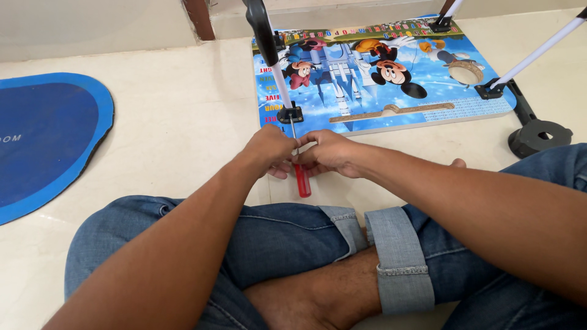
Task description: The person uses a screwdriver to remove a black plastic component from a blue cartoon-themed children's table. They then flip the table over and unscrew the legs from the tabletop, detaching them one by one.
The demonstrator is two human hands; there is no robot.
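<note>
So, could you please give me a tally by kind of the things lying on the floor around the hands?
Screwdriver, red handle, held by left hand and right hand: 1
Cartoon-printed table board: 1
White table legs in view: 3
Black round fitting: 1
Blue mat: 1
Total: 7

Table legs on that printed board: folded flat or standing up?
Standing up. The board lies underside-down on the floor; its white legs rise from black brackets toward the camera. Both hands, left hand and right hand, grip a red-handled screwdriver.
</note>
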